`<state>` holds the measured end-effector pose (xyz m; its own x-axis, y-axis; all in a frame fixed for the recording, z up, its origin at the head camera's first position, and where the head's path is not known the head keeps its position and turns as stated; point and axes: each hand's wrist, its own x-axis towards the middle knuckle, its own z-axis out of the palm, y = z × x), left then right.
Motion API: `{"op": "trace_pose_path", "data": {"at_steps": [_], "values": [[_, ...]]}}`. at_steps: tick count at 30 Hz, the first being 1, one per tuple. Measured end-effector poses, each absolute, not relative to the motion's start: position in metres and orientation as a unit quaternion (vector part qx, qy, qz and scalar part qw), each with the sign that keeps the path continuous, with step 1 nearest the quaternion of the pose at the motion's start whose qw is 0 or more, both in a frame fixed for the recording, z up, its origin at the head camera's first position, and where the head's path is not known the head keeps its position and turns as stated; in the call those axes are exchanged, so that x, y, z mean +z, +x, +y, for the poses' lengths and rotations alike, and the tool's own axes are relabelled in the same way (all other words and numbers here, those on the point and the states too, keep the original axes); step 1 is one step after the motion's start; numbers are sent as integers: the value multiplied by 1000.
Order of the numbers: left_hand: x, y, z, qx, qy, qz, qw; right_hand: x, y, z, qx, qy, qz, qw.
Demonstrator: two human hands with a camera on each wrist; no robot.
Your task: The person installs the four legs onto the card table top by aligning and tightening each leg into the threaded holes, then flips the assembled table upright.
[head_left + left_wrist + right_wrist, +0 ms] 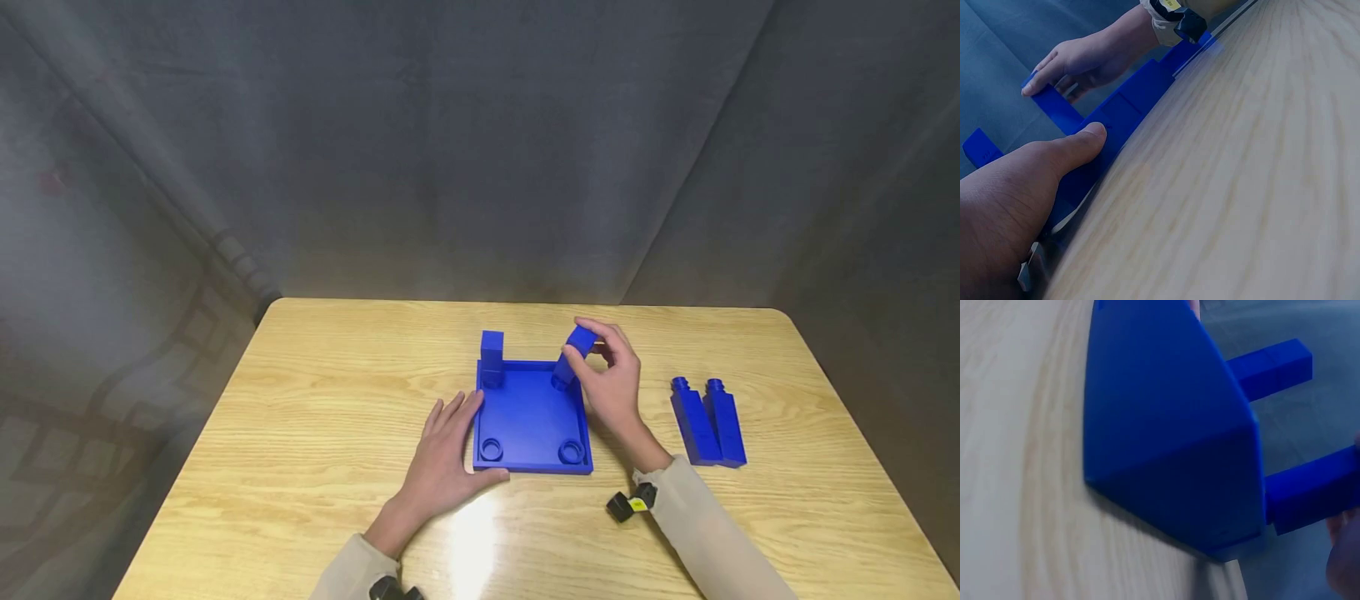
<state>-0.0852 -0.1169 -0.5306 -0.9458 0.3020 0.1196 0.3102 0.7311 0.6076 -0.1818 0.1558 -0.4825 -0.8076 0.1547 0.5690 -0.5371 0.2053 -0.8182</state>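
- Here, right of centre, the right hand [615, 385] pinches a blue post [572, 357] between thumb and fingers.
- Lower centre, straight-fingered left hand [444, 462] touches blue tray [531, 421].

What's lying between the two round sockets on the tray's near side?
Nothing: the head view shows the blue tray bare between those sockets.

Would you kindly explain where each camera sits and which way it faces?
Head: worn on the head, facing forward and down at the blue tray; left hand, right hand and sleeves show.
Left wrist: at that wrist, looking low across the table toward the tray; left hand close, right hand beyond.
Right wrist: at that wrist, looking at the tray's outer side; part of the right hand at the edge.
Shared: head and right wrist both show the upright post and the held, tilted post.
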Motion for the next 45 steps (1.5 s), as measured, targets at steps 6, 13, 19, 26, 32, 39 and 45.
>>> {"op": "trace_pose_path", "data": {"at_steps": [6,13,19,26,32,39,45], "values": [[-531,-84,-117,-330,-164,-929,9,-485,-182,157,611,138,-731,269],[-531,-83,-117,-332,-165,-929,12,-483,-180,160,609,148,-737,254],[-529,-83,-116,-334,-164,-928,5,-483,-178,167,631,192,-712,242],[-530,-82,-119,-333,-164,-928,6,-484,-179,163,638,196,-704,244],[-530,-81,-121,-339,-167,-926,20,-485,-181,160,648,165,-700,249],[-531,-81,-121,-338,-172,-925,28,-462,-168,150,631,144,-714,266],[-531,-83,-121,-331,-178,-926,29,-476,-176,154,620,135,-725,270]]}}
